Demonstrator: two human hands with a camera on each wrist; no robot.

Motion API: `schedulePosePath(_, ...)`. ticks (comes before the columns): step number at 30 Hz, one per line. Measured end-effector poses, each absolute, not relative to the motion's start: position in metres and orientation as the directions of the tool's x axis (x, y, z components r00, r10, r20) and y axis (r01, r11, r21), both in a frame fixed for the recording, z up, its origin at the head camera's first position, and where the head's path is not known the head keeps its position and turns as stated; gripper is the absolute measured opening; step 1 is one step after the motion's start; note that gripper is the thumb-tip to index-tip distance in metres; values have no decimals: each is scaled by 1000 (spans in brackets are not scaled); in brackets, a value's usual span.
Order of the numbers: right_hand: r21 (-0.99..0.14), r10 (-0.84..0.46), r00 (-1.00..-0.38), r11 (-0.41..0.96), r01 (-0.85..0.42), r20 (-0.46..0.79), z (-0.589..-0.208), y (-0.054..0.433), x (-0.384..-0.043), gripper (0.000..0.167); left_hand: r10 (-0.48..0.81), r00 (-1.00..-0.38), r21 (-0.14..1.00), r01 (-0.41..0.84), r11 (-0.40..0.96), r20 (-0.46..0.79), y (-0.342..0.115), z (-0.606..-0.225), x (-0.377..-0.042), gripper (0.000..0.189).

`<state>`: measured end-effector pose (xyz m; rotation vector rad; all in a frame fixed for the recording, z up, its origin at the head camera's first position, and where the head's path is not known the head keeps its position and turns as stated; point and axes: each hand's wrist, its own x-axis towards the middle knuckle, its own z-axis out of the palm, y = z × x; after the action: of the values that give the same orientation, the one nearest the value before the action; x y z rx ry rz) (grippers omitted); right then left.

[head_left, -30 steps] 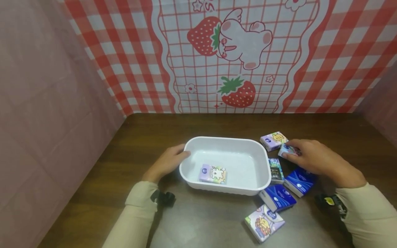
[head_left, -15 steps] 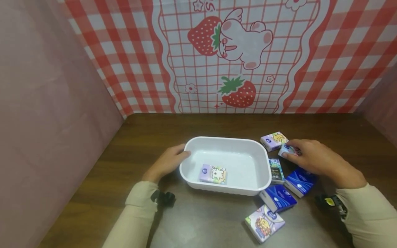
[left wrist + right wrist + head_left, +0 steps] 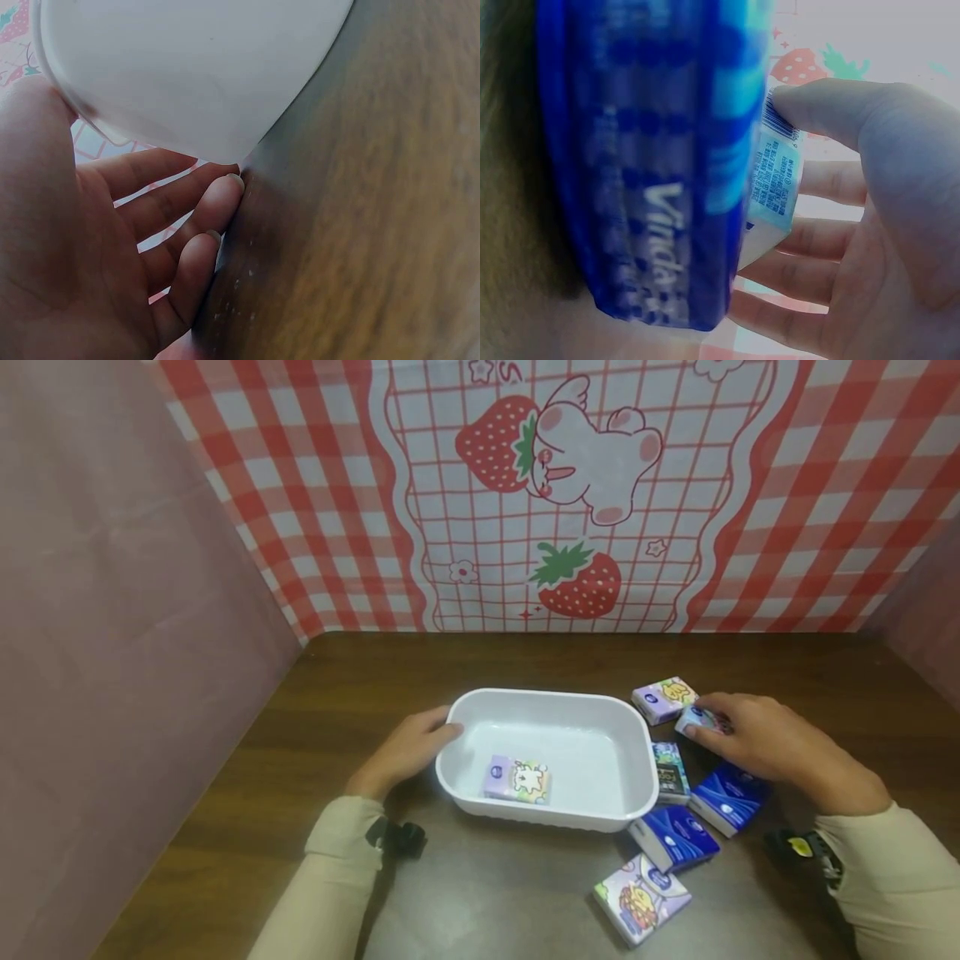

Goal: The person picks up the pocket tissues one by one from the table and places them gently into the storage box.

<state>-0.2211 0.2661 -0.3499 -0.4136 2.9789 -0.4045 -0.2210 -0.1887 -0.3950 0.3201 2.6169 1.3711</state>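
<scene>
Red-checked cloth (image 3: 330,485) rises behind a brown wooden table (image 3: 262,760)

Around the table's middle sits a white tub (image 3: 551,818), its long sides running roughly with the far edge. The left hand (image 3: 407,747) grips its left end, thumb over the rim and fingers low on the outer wall, presumably to stop it sliding. Inside, a lilac bear pack (image 3: 517,779) lies flat towards the tub's near-left corner.

Beyond the far-right corner of the tub, the right hand (image 3: 757,735) pinches a light-blue pack (image 3: 702,718) between thumb and fingers on opposite sides, likely the surest hold on something so small and boxy. Whether it is off the wood, I cannot tell. Just beside it is a yellow-figured pack (image 3: 665,699).

Along the tub's right end are a dark-fronted pack (image 3: 670,772) and an outer blue pack (image 3: 729,799). Off its near-right corner, an inner blue pack (image 3: 675,837) overlaps a lilac chick pack (image 3: 639,897) closest to the table's near edge. This loose cluster seems placed within the right hand's easy reach.
</scene>
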Motion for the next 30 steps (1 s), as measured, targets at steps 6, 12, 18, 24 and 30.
schedulePosePath(6,-277,-279,-958,927,-253,-58,-349,265,-221,77,266,-963,822,116,557,-45,-189,-397,-222,43)
schedulePosePath(12,-267,-289,-957,925,-270,-34,-349,264,-221,74,262,-964,822,114,558,-44,-188,-398,-223,42)
schedulePosePath(18,-257,-296,-955,925,-281,-20,-348,264,-220,75,264,-964,819,120,561,-40,-188,-397,-223,42)
schedulePosePath(24,-255,-291,-956,927,-275,-26,-348,261,-219,77,265,-964,821,122,558,-36,-189,-395,-222,42)
schedulePosePath(30,-248,-292,-956,928,-278,-20,-345,258,-218,77,265,-963,821,115,559,-45,-189,-395,-222,43)
